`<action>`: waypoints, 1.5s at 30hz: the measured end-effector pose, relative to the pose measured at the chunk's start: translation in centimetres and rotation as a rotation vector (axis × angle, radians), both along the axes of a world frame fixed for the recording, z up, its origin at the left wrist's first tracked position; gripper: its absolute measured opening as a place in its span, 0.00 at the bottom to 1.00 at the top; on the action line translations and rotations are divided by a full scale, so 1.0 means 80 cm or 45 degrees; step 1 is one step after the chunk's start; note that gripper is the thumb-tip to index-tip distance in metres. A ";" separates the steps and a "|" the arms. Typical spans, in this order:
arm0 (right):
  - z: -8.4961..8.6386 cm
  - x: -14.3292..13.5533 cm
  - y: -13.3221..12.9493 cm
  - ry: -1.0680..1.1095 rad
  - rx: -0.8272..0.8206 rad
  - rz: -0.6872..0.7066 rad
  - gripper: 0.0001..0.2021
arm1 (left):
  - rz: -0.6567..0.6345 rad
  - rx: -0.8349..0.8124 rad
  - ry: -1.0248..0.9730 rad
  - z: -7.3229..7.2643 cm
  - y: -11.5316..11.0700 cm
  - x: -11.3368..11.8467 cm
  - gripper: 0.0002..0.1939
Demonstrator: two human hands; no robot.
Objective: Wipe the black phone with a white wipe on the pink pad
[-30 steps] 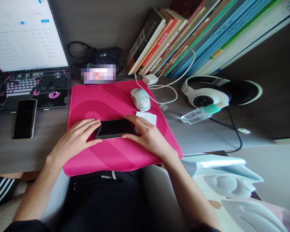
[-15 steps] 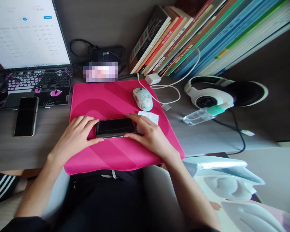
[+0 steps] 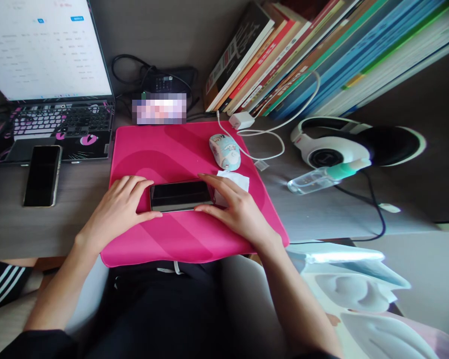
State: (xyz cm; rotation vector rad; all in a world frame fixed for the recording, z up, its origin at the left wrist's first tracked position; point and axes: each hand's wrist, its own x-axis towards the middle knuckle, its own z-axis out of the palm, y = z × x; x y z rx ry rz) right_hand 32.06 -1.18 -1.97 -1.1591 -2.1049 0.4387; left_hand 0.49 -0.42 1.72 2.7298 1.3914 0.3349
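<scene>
A black-screened smartphone (image 3: 180, 195) lies lengthwise, screen up, on a pink desk mat (image 3: 145, 144). My left hand (image 3: 121, 207) grips its left end, fingers at the far corner and thumb at the near one. At the other end, my right hand (image 3: 236, 207) holds the phone the same way, with the fingers on the far edge and the thumb on the near edge. Partly under my right fingers is a white piece of tissue or paper (image 3: 239, 180). Just beyond it sits a pale blue patterned mouse (image 3: 225, 152).
To the left stand an open laptop (image 3: 52, 50) and a second phone (image 3: 42, 175). A row of books (image 3: 269, 60) leans at the back. Right of the mat are a white charger (image 3: 241, 119) with its cable, white headphones (image 3: 303, 144) and a clear bottle (image 3: 310, 182).
The whole view has shifted slightly, so things sit a little further right and higher. Both hands keep their hold on the smartphone, with no clear movement.
</scene>
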 end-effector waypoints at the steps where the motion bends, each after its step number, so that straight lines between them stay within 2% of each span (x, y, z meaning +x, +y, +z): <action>1: 0.000 0.000 0.000 -0.001 -0.001 -0.001 0.33 | 0.005 0.001 -0.003 0.001 0.000 -0.001 0.37; 9: 0.002 0.000 0.001 -0.009 -0.016 0.023 0.32 | 0.035 0.075 0.014 0.014 0.000 -0.009 0.35; 13: 0.002 0.000 0.001 -0.012 -0.036 0.028 0.31 | 0.014 0.006 0.029 0.010 0.000 -0.001 0.39; 20: -0.002 0.000 0.002 -0.037 -0.040 0.027 0.32 | -0.006 0.009 0.015 0.005 0.002 0.001 0.33; 45: 0.001 0.000 0.001 -0.063 -0.067 0.025 0.30 | -0.007 -0.010 -0.018 0.002 0.002 0.001 0.30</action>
